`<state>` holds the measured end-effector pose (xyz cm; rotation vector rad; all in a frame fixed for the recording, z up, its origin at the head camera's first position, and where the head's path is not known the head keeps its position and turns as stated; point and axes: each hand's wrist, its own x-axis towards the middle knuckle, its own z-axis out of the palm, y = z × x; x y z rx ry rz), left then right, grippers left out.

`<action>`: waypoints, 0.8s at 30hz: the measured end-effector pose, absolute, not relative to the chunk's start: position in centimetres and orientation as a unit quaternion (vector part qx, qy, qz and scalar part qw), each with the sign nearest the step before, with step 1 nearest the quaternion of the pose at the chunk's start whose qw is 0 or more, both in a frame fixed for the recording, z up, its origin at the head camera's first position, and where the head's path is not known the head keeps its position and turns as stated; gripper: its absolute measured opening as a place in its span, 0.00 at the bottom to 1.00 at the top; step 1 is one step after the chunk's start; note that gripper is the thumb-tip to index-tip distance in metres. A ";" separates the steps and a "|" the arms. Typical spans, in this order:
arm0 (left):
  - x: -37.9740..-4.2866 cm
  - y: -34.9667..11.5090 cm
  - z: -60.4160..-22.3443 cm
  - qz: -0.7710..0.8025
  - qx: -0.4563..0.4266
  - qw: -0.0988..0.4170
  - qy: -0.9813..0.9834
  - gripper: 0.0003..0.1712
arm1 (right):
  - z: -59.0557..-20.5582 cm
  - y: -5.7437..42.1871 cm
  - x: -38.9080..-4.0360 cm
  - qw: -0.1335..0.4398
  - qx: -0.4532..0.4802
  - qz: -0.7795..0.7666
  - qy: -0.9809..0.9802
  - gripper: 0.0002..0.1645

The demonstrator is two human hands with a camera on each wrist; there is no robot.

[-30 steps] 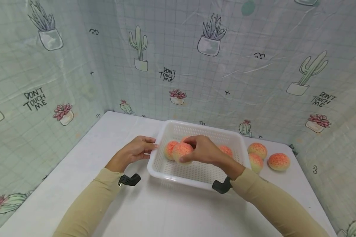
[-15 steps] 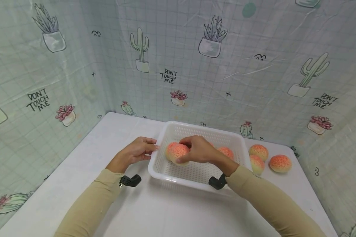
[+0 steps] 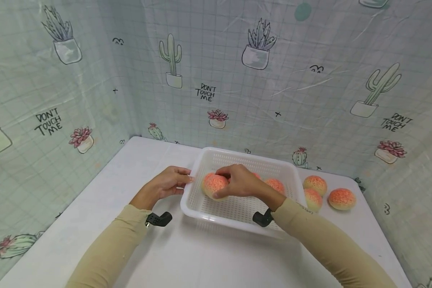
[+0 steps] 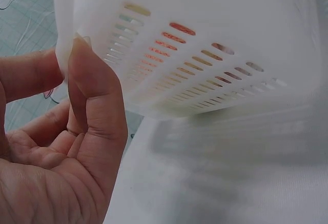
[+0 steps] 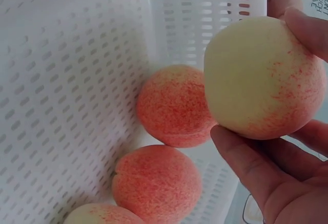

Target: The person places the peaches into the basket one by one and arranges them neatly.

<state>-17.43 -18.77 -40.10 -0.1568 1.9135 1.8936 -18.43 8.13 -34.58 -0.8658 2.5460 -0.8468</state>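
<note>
My left hand pinches the left rim of a white perforated plastic basket; in the left wrist view, thumb and forefinger meet across that rim. Above the basket's left part, my right hand grips a peach, pale yellow with a red blush. The right wrist view shows this peach held between thumb and fingers, above a redder peach lying in the basket. Beside that one are another red peach and a paler peach, partly cut off by the frame.
To the right of the basket, three more peaches lie on the white table: one at the back, one against the basket side and one farther right. A curtain printed with cacti encloses the table's back and sides.
My right hand has carried its peach slightly left, over the peach at the basket's left end. The left hand has kept its hold on the rim.
</note>
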 end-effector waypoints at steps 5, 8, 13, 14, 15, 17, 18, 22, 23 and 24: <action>-17.4 -18.8 -40.1 0.686 -0.059 0.220 0.691 0.25 | -35.1 8.1 -18.7 0.163 -0.313 -0.299 0.887 0.40; -17.4 -18.8 -40.1 0.687 -0.059 0.220 0.691 0.25 | -35.5 8.1 -18.8 0.162 -0.325 -0.298 0.883 0.41; -17.5 -18.7 -40.1 0.685 -0.057 0.219 0.692 0.26 | -36.0 8.1 -18.9 0.159 -0.342 -0.295 0.878 0.42; -17.5 -18.7 -40.1 0.685 -0.057 0.218 0.693 0.26 | -36.1 8.0 -19.0 0.158 -0.344 -0.294 0.877 0.42; -17.5 -18.7 -40.1 0.685 -0.058 0.218 0.693 0.26 | -36.2 8.0 -19.0 0.159 -0.347 -0.293 0.877 0.42; -17.5 -18.8 -40.2 0.686 -0.059 0.217 0.692 0.26 | -36.4 7.9 -19.1 0.157 -0.353 -0.289 0.876 0.42; -17.5 -18.8 -40.2 0.686 -0.059 0.216 0.692 0.26 | -36.4 7.9 -19.1 0.155 -0.357 -0.288 0.875 0.41; -17.6 -18.8 -40.3 0.688 -0.059 0.217 0.690 0.26 | -36.7 7.8 -19.2 0.149 -0.369 -0.279 0.874 0.39; -17.6 -18.9 -40.3 0.688 -0.059 0.218 0.690 0.26 | -36.8 7.8 -19.1 0.148 -0.372 -0.277 0.874 0.39; -17.6 -18.9 -40.3 0.687 -0.060 0.218 0.690 0.26 | -36.9 7.8 -19.1 0.146 -0.378 -0.275 0.872 0.38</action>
